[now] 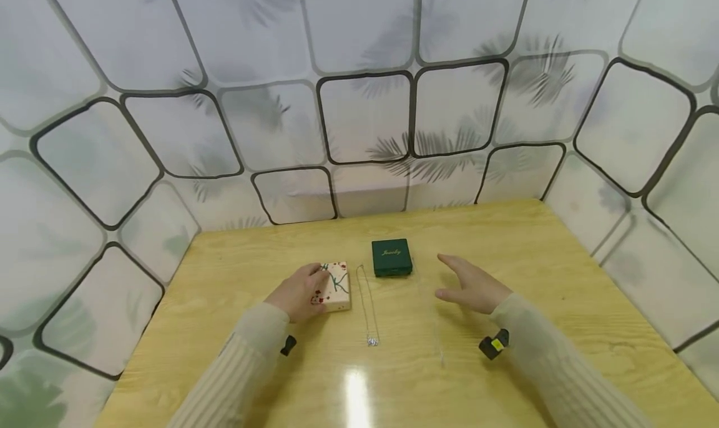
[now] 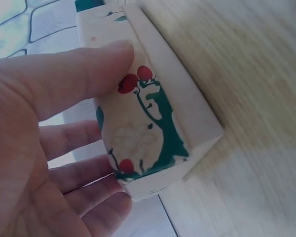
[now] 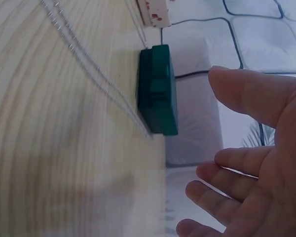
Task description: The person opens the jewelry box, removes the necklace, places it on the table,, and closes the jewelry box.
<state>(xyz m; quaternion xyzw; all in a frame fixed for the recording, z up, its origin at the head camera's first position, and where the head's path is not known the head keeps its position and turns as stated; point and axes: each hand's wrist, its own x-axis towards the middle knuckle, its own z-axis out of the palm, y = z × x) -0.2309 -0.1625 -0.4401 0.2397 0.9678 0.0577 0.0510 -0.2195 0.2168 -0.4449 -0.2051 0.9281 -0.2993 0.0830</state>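
Observation:
My left hand (image 1: 298, 294) grips a cream box (image 1: 339, 284) with red flowers and green branches, on the left of the table. In the left wrist view its thumb lies across the patterned lid (image 2: 138, 118), and the other fingers bend against the far side. To the right lies a silver necklace (image 1: 367, 303) with a small pendant (image 1: 372, 340). A closed dark green jewelry box (image 1: 392, 257) stands behind. Another fine chain (image 1: 431, 316) runs toward the front beside it. My right hand (image 1: 474, 286) hovers right of that chain, fingers spread and holding nothing.
All of this rests on a pale wooden table (image 1: 224, 266). Patterned cloth walls (image 1: 365, 116) close off its back and sides. Glare (image 1: 357, 397) shines on the tabletop near the front. Each wrist carries a small black device, such as the right one (image 1: 494, 344).

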